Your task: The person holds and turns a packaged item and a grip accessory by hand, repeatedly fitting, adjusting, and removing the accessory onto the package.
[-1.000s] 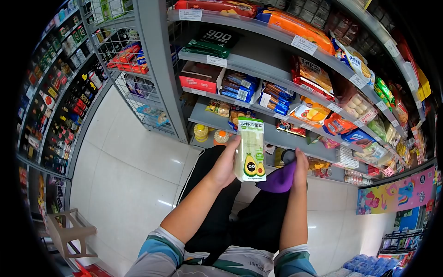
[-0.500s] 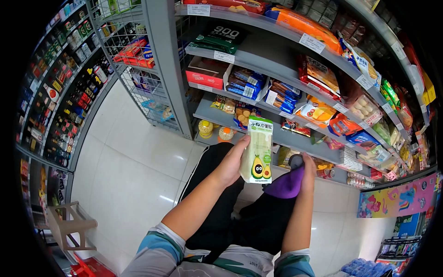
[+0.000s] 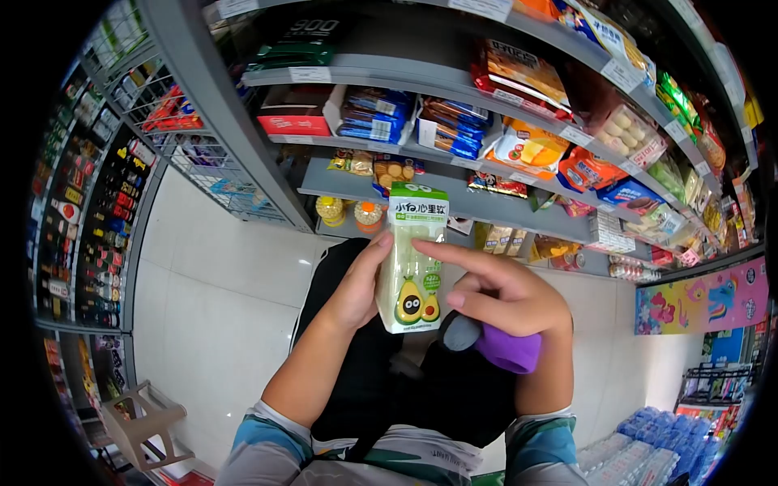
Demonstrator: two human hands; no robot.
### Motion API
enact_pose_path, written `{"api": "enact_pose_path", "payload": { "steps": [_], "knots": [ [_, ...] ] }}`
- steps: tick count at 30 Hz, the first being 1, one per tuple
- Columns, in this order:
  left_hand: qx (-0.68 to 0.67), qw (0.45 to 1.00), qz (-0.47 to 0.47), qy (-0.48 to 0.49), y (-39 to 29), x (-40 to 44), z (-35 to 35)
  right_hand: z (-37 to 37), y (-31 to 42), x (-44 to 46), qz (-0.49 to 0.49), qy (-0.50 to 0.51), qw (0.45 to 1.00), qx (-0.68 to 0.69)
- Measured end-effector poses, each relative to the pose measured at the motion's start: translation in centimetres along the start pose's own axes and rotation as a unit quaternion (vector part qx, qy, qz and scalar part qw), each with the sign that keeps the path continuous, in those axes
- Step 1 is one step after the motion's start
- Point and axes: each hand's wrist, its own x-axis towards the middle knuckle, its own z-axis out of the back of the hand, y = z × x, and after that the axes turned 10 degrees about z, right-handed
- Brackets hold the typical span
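Upright in front of my body is a pale green snack packet (image 3: 417, 263) with a darker green top, Chinese lettering and avocado cartoons. My left hand (image 3: 361, 283) grips its left edge, thumb on the front. My right hand (image 3: 515, 292) comes in from the right, index finger stretched to the packet's front, apparently touching it. The other fingers of that hand curl over a soft-looking purple and grey item (image 3: 509, 348), whose kind I cannot tell; its grey end points left. Below both hands are my dark trousers (image 3: 462, 397).
Shelves with boxed and bagged snacks (image 3: 531, 150) stand ahead, lowest level close to my knees. Small jars (image 3: 369, 215) sit on the bottom shelf. Left are a wire rack (image 3: 190, 138), bottle shelves (image 3: 101, 235) and a plastic stool (image 3: 146, 421). Wrapped bottles (image 3: 648, 445) stand lower right.
My right hand has moved inward, its index finger now on the packet's front. The purple and grey item has turned with that hand. My view has shifted, so the shelves appear further left and up.
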Motion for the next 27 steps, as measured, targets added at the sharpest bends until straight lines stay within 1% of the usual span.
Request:
{"api": "enact_pose_path", "payload": {
  "steps": [1,3,5,7,8,9,11,14,16,17,18,19,20,21,25,27],
  "knots": [
    [0.013,1.0,0.005,-0.004,0.2,0.2,0.3,0.1,-0.5,-0.3,-0.003,-0.005,1.0,0.004],
    [0.027,0.999,0.018,-0.012,0.6,0.4,0.2,0.5,-1.6,-1.0,-0.021,0.027,0.999,-0.027],
    [0.044,0.998,0.033,-0.018,0.9,0.8,-0.4,0.7,-2.3,-1.9,-0.017,0.02,0.999,-0.039],
    [0.1,0.993,0.028,-0.055,1.1,1.4,-1.0,1.3,-2.8,-2.7,-0.002,0.02,0.998,-0.054],
    [0.081,0.995,0.038,-0.045,1.5,1.9,-0.9,1.6,-3.4,-3.0,-0.002,0.014,0.999,-0.049],
    [0.085,0.994,0.044,-0.045,1.5,2.3,-1.1,1.8,-4.2,-3.3,0.033,0.027,0.998,-0.043],
    [0.078,0.995,0.04,-0.039,1.4,2.9,-1.6,2.3,-5.3,-3.8,0.069,0.034,0.996,-0.033],
    [0.077,0.995,0.049,-0.033,1.6,3.7,-1.9,3.0,-6.1,-4.4,0.095,0.033,0.994,-0.038],
    [0.084,0.994,0.052,-0.045,1.9,4.2,-1.9,3.3,-6.1,-4.6,0.087,-0.008,0.995,-0.037],
    [0.091,0.993,0.051,-0.057,1.9,4.3,-1.9,3.5,-5.6,-4.6,0.086,-0.012,0.996,-0.034],
    [0.071,0.996,0.062,0.003,1.5,4.3,-1.8,3.7,-4.8,-4.6,0.058,-0.028,0.998,-0.019],
    [0.071,0.995,0.065,0.003,1.7,4.4,-2.1,3.9,-4.5,-4.6,0.031,-0.044,0.999,-0.004],
    [0.078,0.995,0.05,-0.041,2.0,4.5,-2.4,3.8,-4.7,-4.6,0.032,-0.054,0.998,-0.005],
    [0.085,0.992,0.035,-0.086,2.3,4.5,-2.6,3.7,-4.8,-4.6,0.031,-0.056,0.998,-0.002],
    [0.121,0.989,0.041,-0.076,2.7,4.6,-2.7,3.3,-4.7,-4.7,0.006,-0.048,0.999,-0.012],
    [0.107,0.991,0.071,-0.048,2.7,4.6,-2.5,3.3,-5.0,-4.8,-0.003,-0.039,0.999,-0.022]
  ]
}}
